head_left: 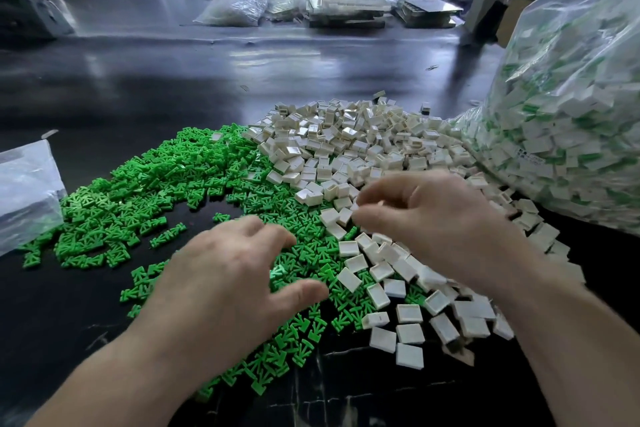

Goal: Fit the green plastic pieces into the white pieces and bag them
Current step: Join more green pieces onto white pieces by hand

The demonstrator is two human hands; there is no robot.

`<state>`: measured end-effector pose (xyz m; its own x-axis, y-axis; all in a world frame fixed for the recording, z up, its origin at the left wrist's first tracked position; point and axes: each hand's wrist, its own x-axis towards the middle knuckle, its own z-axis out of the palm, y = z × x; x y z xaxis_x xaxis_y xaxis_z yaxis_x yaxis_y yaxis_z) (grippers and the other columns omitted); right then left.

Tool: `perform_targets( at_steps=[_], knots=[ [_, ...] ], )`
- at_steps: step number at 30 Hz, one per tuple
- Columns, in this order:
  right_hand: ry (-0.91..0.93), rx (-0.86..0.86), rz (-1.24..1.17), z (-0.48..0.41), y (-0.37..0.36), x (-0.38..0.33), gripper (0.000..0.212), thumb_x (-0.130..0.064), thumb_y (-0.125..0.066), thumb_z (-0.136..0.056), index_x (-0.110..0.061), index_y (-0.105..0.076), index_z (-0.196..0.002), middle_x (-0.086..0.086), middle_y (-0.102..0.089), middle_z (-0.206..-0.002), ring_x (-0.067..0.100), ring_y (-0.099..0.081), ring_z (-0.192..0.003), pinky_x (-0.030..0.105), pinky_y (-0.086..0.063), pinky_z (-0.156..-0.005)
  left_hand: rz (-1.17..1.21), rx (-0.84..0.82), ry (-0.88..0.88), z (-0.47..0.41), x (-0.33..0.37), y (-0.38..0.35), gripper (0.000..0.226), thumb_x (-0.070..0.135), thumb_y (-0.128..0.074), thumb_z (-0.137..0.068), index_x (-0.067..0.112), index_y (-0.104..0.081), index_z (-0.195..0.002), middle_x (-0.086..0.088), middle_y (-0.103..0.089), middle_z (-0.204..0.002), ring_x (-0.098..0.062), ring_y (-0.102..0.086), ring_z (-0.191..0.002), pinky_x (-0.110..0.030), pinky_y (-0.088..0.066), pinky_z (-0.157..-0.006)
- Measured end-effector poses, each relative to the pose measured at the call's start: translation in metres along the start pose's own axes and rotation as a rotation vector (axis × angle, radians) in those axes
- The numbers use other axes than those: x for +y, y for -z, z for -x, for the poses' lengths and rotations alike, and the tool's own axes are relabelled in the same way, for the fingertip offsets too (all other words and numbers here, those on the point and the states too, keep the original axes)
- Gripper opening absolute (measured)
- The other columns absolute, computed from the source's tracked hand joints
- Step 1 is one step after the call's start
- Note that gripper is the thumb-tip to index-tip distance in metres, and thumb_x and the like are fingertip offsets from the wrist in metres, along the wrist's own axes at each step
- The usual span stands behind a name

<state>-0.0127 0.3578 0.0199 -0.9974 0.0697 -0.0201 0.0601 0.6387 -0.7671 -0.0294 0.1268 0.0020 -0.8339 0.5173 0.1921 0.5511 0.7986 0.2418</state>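
A wide heap of small green plastic pieces [145,184] covers the dark table at left and centre. Beside it, to the right, lies a heap of small white square pieces [346,146]. My left hand [228,274] hovers palm down over the green pieces with fingers spread and relaxed, holding nothing. My right hand [426,215] is over the near edge of the white heap; its fingertips are curled together and seem to pinch a small white piece [355,206], blurred by motion. A big clear bag [568,121] at the right holds many white pieces with green inserts.
A flat clear plastic bag [24,191] lies at the left edge of the black table [173,80]. More bags, trays and clutter [346,7] stand along the far side. A grey machine [27,10] is at the far left.
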Motion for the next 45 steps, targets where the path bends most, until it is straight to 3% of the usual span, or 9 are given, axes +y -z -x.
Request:
perform_targets(
  at_steps=[2, 5, 10, 19, 24, 29, 32, 37, 45],
  knots=[
    [0.007, -0.050, 0.450, 0.002, -0.009, -0.003, 0.037, -0.058, -0.062, -0.089, -0.042, -0.063, -0.122, -0.016, -0.065, -0.085, -0.002, -0.062, -0.074, 0.020, -0.054, -0.062, -0.120, -0.073, 0.027, -0.001, 0.003, -0.004, 0.087, 0.092, -0.014, -0.063, 0.044, -0.043, -0.130, 0.022, -0.049, -0.110, -0.005, -0.048, -0.100, -0.026, -0.037, -0.080],
    [0.018, -0.108, 0.703, -0.001, -0.026, -0.008, 0.041, -0.058, -0.052, -0.095, -0.046, -0.050, -0.134, -0.010, -0.068, -0.102, 0.017, -0.060, -0.092, 0.030, -0.050, -0.068, -0.196, -0.102, 0.038, -0.007, 0.007, -0.007, 0.076, 0.084, -0.021, -0.070, 0.042, -0.051, -0.125, 0.019, -0.051, -0.107, -0.010, -0.048, -0.099, -0.029, -0.031, -0.076],
    [0.080, -0.110, 0.729, -0.008, -0.035, -0.009, 0.026, -0.046, -0.049, -0.099, -0.034, -0.059, -0.120, -0.005, -0.067, -0.099, 0.022, -0.060, -0.092, 0.032, -0.049, -0.067, -0.105, -0.025, -0.059, -0.008, 0.005, -0.010, 0.023, 0.053, -0.062, -0.085, 0.033, -0.073, -0.089, 0.013, -0.059, -0.081, -0.014, -0.057, -0.076, -0.028, -0.036, -0.065],
    [0.137, -0.154, 0.709, -0.006, -0.038, -0.008, 0.035, -0.051, -0.048, -0.099, -0.044, -0.048, -0.134, -0.009, -0.067, -0.106, 0.020, -0.061, -0.098, 0.032, -0.042, -0.064, -0.085, -0.094, -0.091, -0.006, 0.004, -0.014, 0.044, 0.067, -0.043, -0.080, 0.037, -0.068, -0.100, 0.017, -0.056, -0.089, -0.010, -0.054, -0.084, -0.030, -0.038, -0.075],
    [0.217, -0.056, 0.704, -0.005, -0.043, -0.004, 0.020, -0.043, -0.046, -0.100, -0.029, -0.058, -0.107, -0.006, -0.064, -0.087, 0.023, -0.060, -0.082, 0.031, -0.041, -0.061, -0.045, -0.058, -0.079, -0.008, 0.003, -0.015, 0.024, 0.054, -0.053, -0.084, 0.035, -0.067, -0.089, 0.017, -0.055, -0.084, -0.010, -0.054, -0.083, -0.031, -0.036, -0.076],
    [0.237, 0.057, 0.467, -0.005, -0.037, 0.000, 0.020, -0.042, -0.048, -0.101, -0.024, -0.052, -0.095, -0.008, -0.058, -0.076, 0.014, -0.058, -0.072, 0.034, -0.049, -0.063, -0.034, 0.005, -0.100, -0.009, 0.001, -0.018, 0.025, 0.053, -0.049, -0.090, 0.034, -0.065, -0.094, 0.016, -0.057, -0.084, -0.011, -0.056, -0.082, -0.032, -0.039, -0.074],
    [0.137, 0.044, 0.115, -0.003, -0.032, -0.002, 0.019, -0.043, -0.060, -0.095, -0.028, -0.060, -0.085, -0.006, -0.065, -0.071, 0.003, -0.056, -0.058, 0.019, -0.043, -0.051, -0.051, -0.022, -0.157, -0.011, 0.001, -0.019, 0.033, 0.055, -0.057, -0.087, 0.035, -0.069, -0.110, 0.013, -0.060, -0.088, -0.014, -0.057, -0.084, -0.037, -0.046, -0.074],
    [-0.113, -0.167, -0.656, -0.004, -0.028, -0.007, 0.015, -0.021, -0.064, -0.095, -0.026, -0.069, -0.082, 0.007, -0.067, -0.066, 0.011, -0.038, -0.038, 0.017, -0.027, -0.035, -0.030, 0.018, -0.241, -0.014, 0.003, -0.023, 0.016, 0.041, -0.073, -0.082, 0.031, -0.074, -0.094, 0.008, -0.061, -0.084, -0.019, -0.058, -0.080, -0.038, -0.047, -0.070],
    [-0.157, -0.243, -0.882, -0.007, -0.026, -0.003, 0.016, -0.028, -0.064, -0.096, -0.013, -0.062, -0.090, 0.008, -0.059, -0.064, 0.011, -0.039, -0.039, 0.015, -0.026, -0.035, 0.039, 0.097, -0.173, -0.016, 0.002, -0.026, 0.022, 0.035, -0.048, -0.100, 0.025, -0.066, -0.091, 0.012, -0.061, -0.082, -0.011, -0.055, -0.078, -0.030, -0.043, -0.074]
  ],
)
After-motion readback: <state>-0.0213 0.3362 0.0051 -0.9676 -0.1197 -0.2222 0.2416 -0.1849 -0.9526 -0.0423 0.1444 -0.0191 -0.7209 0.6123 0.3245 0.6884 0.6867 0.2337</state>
